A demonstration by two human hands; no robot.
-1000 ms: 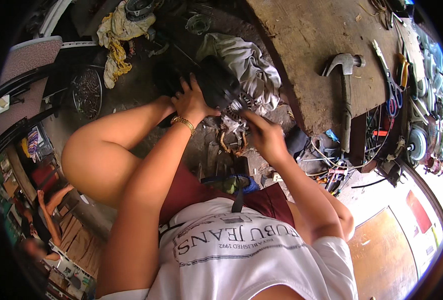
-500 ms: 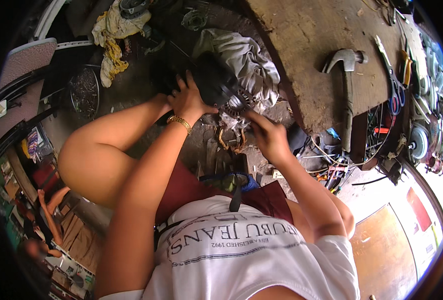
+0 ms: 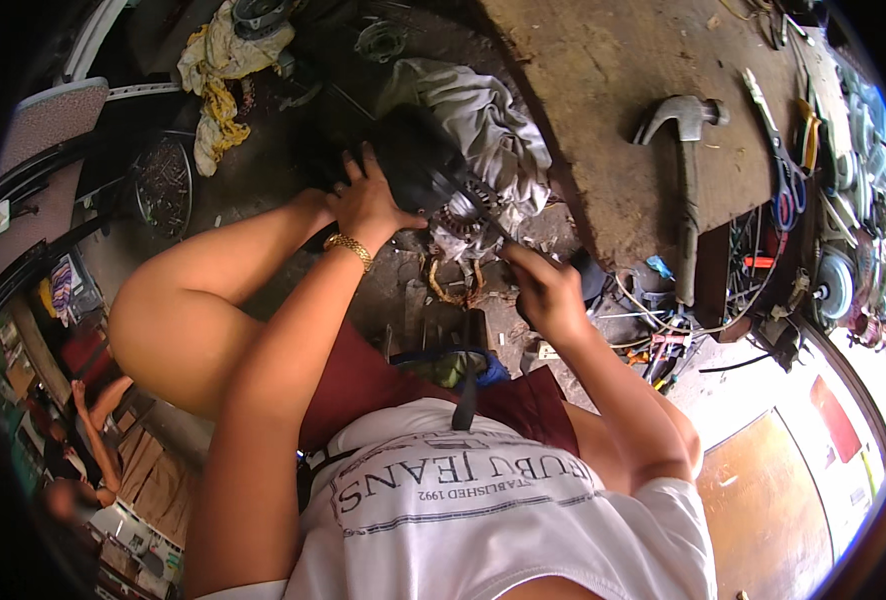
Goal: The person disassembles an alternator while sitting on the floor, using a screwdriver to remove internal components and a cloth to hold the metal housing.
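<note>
My left hand (image 3: 368,205) lies with fingers spread and stretched over a black rounded housing (image 3: 413,150), its thumb reaching to the right. My right hand (image 3: 548,290) is closed round a thin dark-shafted tool (image 3: 488,215); my fist hides its handle. The shaft slants up and left across a round metal part with slots round its rim (image 3: 458,222), and meets the edge of the black housing. Whether its tip goes inside cannot be seen. A crumpled grey cloth (image 3: 508,135) lies behind and under these parts.
At the right, a worn wooden bench (image 3: 583,90) bears a claw hammer (image 3: 690,180) and scissors (image 3: 788,180). Loose tools (image 3: 668,350) lie below it. A round tray of small metal pieces (image 3: 163,185) and a stained yellow cloth (image 3: 218,90) are at the left. Another person (image 3: 98,440) sits far left.
My right hand and the tool's handle end have shifted slightly down, with the shaft now at a steeper slant. My left hand stays on the black housing. The whole view has drifted slightly.
</note>
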